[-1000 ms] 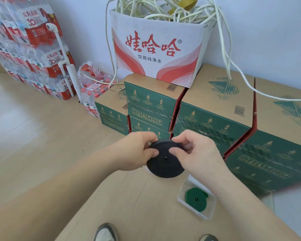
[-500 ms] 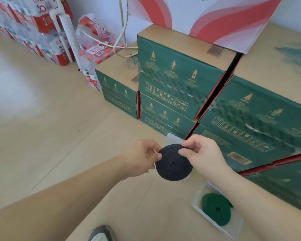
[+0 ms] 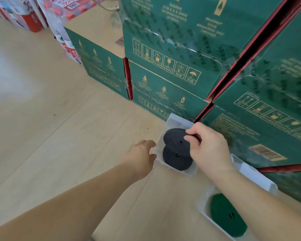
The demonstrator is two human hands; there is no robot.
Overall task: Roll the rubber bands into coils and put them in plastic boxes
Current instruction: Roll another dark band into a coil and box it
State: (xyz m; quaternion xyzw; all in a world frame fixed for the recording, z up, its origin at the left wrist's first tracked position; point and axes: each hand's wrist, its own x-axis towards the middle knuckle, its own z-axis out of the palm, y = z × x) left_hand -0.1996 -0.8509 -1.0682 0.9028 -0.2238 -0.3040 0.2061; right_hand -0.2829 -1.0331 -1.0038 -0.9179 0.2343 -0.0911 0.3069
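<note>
A clear plastic box (image 3: 176,121) lies on the wooden floor against the green cartons. Inside it rests one coiled black rubber band (image 3: 175,160). My right hand (image 3: 207,146) pinches a second black coil (image 3: 175,140) by its right edge, holding it just over the first, inside the box. My left hand (image 3: 141,157) has its fingers on the box's left wall, holding nothing else. A second clear plastic box (image 3: 257,176) at lower right holds a green coiled band (image 3: 226,214), partly hidden by my right forearm.
Stacked green cartons (image 3: 181,54) rise right behind both boxes. Packs of bottled water (image 3: 63,18) stand at the upper left. Bare wooden floor (image 3: 42,119) stretches to the left.
The view has dropped closer to the floor. My right hand has carried the black coil down into the clear box; my left hand let go of it and went to the box's edge.
</note>
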